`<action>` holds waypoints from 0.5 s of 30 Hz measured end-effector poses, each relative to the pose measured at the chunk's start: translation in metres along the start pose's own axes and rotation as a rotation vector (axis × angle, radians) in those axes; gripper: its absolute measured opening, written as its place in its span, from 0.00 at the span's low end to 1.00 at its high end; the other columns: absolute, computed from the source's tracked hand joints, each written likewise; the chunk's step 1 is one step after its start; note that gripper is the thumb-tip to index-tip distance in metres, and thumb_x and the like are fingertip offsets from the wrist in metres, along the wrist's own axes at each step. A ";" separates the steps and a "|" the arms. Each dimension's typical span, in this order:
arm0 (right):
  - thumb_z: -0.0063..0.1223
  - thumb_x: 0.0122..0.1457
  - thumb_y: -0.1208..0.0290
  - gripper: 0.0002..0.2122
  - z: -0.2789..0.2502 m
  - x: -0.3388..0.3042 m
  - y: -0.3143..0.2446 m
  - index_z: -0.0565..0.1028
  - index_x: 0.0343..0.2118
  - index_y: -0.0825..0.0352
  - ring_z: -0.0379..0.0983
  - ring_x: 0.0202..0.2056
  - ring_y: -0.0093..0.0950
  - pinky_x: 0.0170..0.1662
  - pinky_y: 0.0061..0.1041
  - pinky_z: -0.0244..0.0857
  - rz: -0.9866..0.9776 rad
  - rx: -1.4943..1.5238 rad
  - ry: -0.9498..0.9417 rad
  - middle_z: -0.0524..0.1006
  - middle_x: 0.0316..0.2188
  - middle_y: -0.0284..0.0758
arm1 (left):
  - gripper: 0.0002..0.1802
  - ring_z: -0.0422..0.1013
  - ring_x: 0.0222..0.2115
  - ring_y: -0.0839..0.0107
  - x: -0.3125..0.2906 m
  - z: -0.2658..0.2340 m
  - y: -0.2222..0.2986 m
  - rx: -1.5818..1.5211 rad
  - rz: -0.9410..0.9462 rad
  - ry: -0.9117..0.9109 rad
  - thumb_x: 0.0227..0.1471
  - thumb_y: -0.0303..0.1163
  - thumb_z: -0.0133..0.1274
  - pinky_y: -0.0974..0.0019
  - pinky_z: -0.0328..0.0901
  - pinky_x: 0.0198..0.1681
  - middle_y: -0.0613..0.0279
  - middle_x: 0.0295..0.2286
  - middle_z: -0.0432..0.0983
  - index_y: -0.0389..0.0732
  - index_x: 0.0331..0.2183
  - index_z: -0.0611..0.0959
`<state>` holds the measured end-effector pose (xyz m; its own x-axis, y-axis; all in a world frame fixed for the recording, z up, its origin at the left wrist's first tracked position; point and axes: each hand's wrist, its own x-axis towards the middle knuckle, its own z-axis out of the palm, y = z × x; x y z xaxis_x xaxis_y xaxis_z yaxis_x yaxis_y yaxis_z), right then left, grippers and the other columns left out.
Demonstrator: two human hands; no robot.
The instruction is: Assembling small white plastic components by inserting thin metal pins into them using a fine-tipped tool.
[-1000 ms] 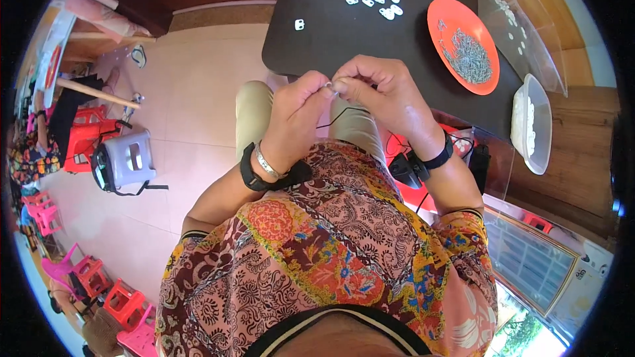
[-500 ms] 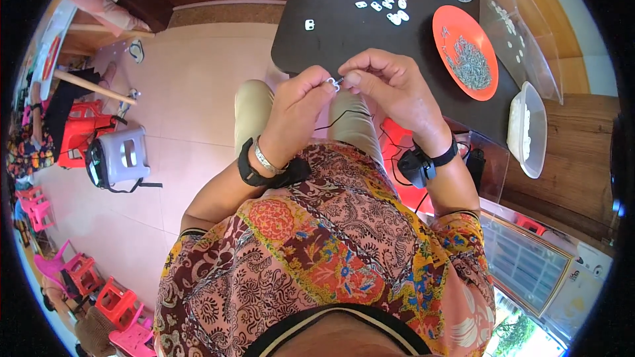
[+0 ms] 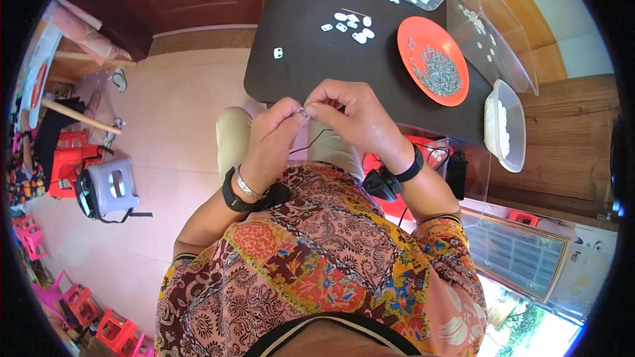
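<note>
Over my lap, at the table's near edge, my left hand [image 3: 272, 135] is closed, pinching a small white plastic piece [image 3: 302, 112] between thumb and forefinger. My right hand [image 3: 354, 116] meets it there, its thumb and forefinger pinched at the same piece. Whatever small thing the right fingertips hold is mostly hidden. On the dark table [image 3: 297, 79] lie several loose white plastic pieces [image 3: 354, 24] and one apart, a white piece with two holes [image 3: 278, 53]. To the right stands an orange plate [image 3: 411, 33] with a heap of small grey metal pieces [image 3: 440, 73], too small to make out clearly.
A clear bin [image 3: 433, 3] full of white pieces stands at the table's far edge. At the right edge is a translucent tub [image 3: 519, 139] with white pieces. A thin stick [image 3: 352, 12] lies by the loose pieces. A black cable [image 3: 321, 137] runs below my hands. Stools [image 3: 112, 188] stand at left.
The view has shifted, so the table sits lower and further left. My hands stay together; a thin dark piece seen between the right fingertips and the white piece is now mostly hidden.
</note>
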<state>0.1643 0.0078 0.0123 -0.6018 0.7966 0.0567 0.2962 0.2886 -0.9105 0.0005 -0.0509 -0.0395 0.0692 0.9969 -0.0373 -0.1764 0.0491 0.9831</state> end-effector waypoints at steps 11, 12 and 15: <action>0.53 0.54 0.76 0.05 -0.001 -0.001 0.000 0.74 0.26 0.72 0.65 0.26 0.13 0.29 0.16 0.62 0.007 -0.038 -0.008 0.74 0.21 0.29 | 0.09 0.54 0.15 0.85 -0.001 0.005 0.000 -0.025 0.002 0.018 0.53 0.27 0.45 0.76 0.50 0.17 0.74 0.13 0.58 0.37 0.22 0.72; 0.53 0.54 0.76 0.05 -0.002 -0.001 0.000 0.74 0.26 0.72 0.66 0.26 0.13 0.29 0.16 0.62 0.010 -0.052 -0.012 0.74 0.21 0.29 | 0.09 0.54 0.15 0.85 -0.001 0.005 0.001 0.007 0.019 0.025 0.53 0.28 0.45 0.76 0.50 0.17 0.74 0.13 0.58 0.37 0.22 0.72; 0.53 0.54 0.76 0.04 0.000 -0.001 0.001 0.75 0.27 0.72 0.67 0.26 0.14 0.30 0.17 0.63 0.004 0.047 0.020 0.75 0.22 0.30 | 0.09 0.54 0.15 0.85 0.002 0.004 0.004 0.033 0.042 0.013 0.53 0.29 0.46 0.77 0.50 0.18 0.75 0.13 0.58 0.37 0.23 0.73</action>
<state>0.1651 0.0070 0.0114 -0.5857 0.8082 0.0613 0.2628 0.2609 -0.9289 0.0042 -0.0485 -0.0345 0.0496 0.9988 0.0015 -0.1462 0.0058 0.9892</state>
